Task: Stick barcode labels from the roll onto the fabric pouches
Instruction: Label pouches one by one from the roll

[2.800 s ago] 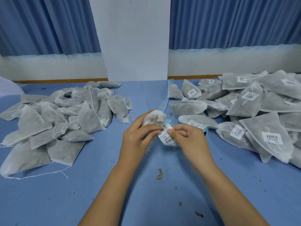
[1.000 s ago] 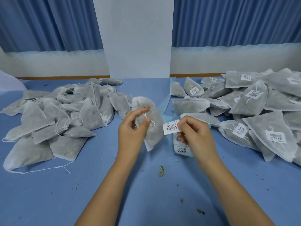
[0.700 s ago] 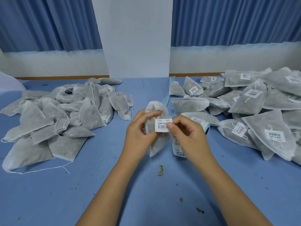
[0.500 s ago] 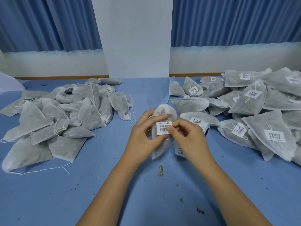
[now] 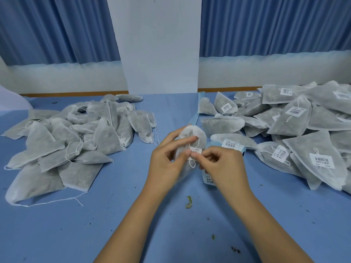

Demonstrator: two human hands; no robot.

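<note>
My left hand (image 5: 167, 158) grips a white fabric pouch (image 5: 197, 135) upright above the blue table, thumb in front and fingers behind. A white barcode label (image 5: 195, 151) lies on the pouch's front. My right hand (image 5: 222, 162) presses the label against the pouch with thumb and fingertips curled at its edge. The label roll's blue backing strip (image 5: 209, 179) with more labels hangs under my right hand, mostly hidden by it. A pile of unlabelled pouches (image 5: 72, 141) lies at the left. Labelled pouches (image 5: 296, 133) are heaped at the right.
A white pillar (image 5: 157, 44) stands at the table's far edge between blue curtains (image 5: 275, 25). Small bits of dried leaf (image 5: 189, 202) lie on the blue table (image 5: 95, 224) in front of my forearms.
My right hand peeled a label off the strip and carried it left onto the pouch. My left hand brought the pouch toward the middle. The label now sits flat under my fingertips.
</note>
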